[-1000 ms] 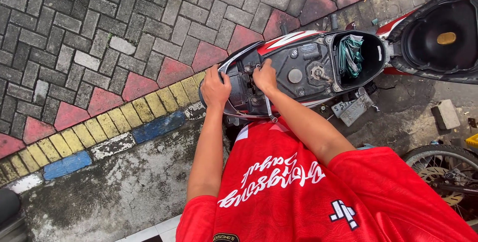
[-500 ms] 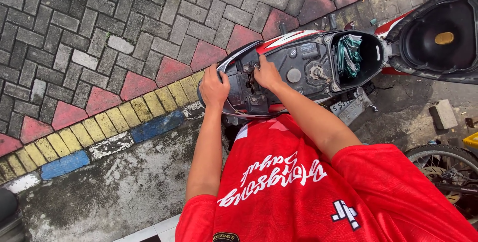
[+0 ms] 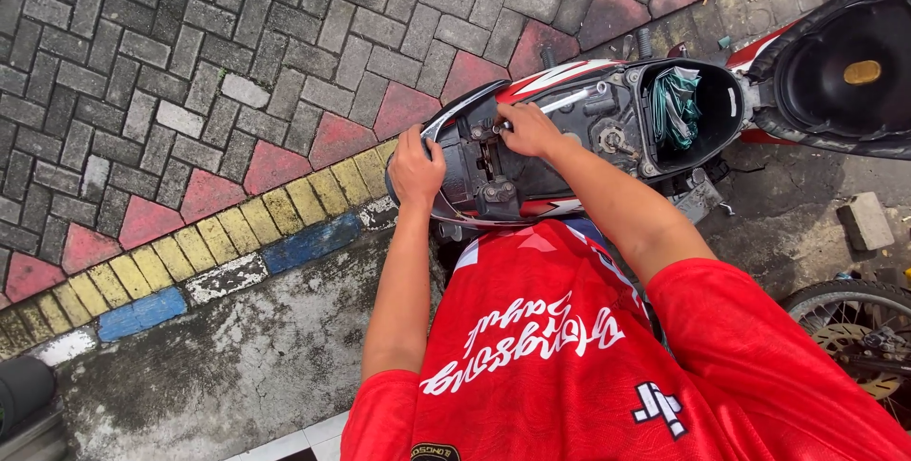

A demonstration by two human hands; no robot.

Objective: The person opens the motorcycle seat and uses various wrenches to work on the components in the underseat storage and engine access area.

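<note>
Left hand (image 3: 416, 169) curled round the scooter's tail grab rail (image 3: 446, 119), right hand (image 3: 528, 129) pinching a small part – too small to tell – in the open scooter frame (image 3: 531, 172)

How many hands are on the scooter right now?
2. The left hand grips the scooter's tail end; the right hand rests in the opened rear section beside the storage compartment. None seem hidden.

The person wears a short-sleeved red jersey (image 3: 607, 366) with white script lettering and bare forearms.
</note>
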